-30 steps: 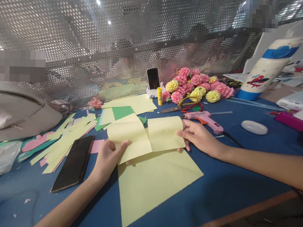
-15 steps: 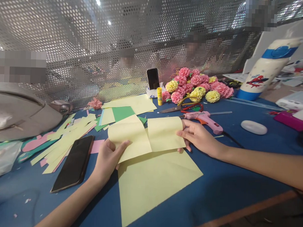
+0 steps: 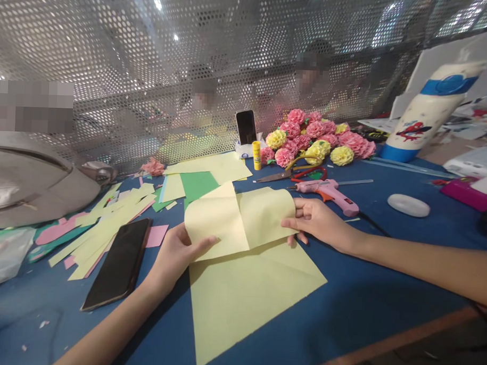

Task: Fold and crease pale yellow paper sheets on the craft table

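My left hand point(image 3: 181, 255) pinches a pale yellow paper piece point(image 3: 216, 221), its thumb on top and its fingers beneath. A second yellow piece point(image 3: 266, 215) is gripped at its right edge by my right hand point(image 3: 322, 222). The two pieces meet in the middle, the left one overlapping the right, and both curl at their outer sides. Below them a larger yellow sheet point(image 3: 251, 300) lies on the blue table point(image 3: 362, 325), its upper part hidden by the held pieces.
A pink glue gun point(image 3: 336, 197) and scissors point(image 3: 273, 176) lie behind my right hand. Farther back are paper flowers point(image 3: 297, 136), a glue stick point(image 3: 256, 155) and a bottle point(image 3: 429, 112). A phone point(image 3: 118, 263) and paper strips point(image 3: 106, 225) lie at left.
My left hand has moved slightly right with its paper, closing the gap between the two pieces so that they overlap. My right hand has hardly moved.
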{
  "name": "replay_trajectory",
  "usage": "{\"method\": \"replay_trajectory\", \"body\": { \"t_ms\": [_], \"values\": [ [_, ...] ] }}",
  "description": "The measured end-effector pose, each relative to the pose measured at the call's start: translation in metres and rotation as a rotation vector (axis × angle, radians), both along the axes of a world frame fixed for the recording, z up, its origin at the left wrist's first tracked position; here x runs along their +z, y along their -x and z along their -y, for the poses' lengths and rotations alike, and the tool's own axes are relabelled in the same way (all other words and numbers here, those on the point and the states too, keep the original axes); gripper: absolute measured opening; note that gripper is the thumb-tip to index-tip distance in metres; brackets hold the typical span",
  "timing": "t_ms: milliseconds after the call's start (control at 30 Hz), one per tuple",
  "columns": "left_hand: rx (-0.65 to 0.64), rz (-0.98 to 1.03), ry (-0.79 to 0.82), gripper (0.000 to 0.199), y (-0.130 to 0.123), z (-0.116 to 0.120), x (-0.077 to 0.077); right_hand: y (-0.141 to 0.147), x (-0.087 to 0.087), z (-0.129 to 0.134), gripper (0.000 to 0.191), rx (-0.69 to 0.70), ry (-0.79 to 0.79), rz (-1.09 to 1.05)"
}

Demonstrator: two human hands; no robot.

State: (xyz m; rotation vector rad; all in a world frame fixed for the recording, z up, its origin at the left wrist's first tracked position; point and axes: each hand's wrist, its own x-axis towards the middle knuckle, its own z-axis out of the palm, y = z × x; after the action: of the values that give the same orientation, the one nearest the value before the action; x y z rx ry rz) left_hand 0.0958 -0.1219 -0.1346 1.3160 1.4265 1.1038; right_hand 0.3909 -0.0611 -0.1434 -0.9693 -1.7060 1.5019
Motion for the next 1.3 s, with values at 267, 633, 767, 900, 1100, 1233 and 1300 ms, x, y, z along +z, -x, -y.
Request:
{"method": "replay_trajectory", "body": {
  "t_ms": [267,633,767,900,1100,1233,1300],
  "values": [
    [-0.006,-0.083,-0.005,0.031,-0.006,0.002,0.003,0.002,0.002,0.000,0.054,-0.015,0.023,0.021],
    [0.129,-0.118,-0.115,0.024,-0.001,0.002,0.008,-0.003,-0.001,-0.003,0.045,-0.076,-0.008,-0.017],
    [0.112,-0.129,-0.109,0.023,0.000,0.003,0.008,-0.004,-0.002,-0.003,0.045,-0.080,-0.007,-0.013],
    [-0.002,-0.054,-0.052,0.030,-0.005,0.003,0.011,-0.003,0.004,0.002,0.045,-0.066,-0.033,-0.035],
    [-0.200,0.107,0.150,0.033,-0.013,0.013,0.021,0.000,0.023,0.012,0.041,-0.145,-0.076,-0.177],
    [-0.301,0.372,0.338,0.033,-0.029,0.030,0.024,0.004,0.032,0.029,0.037,-0.065,0.217,-0.128],
    [-0.365,0.470,0.372,0.034,-0.038,0.038,0.023,0.004,0.034,0.039,0.036,0.004,0.403,-0.089]
  ]
}}
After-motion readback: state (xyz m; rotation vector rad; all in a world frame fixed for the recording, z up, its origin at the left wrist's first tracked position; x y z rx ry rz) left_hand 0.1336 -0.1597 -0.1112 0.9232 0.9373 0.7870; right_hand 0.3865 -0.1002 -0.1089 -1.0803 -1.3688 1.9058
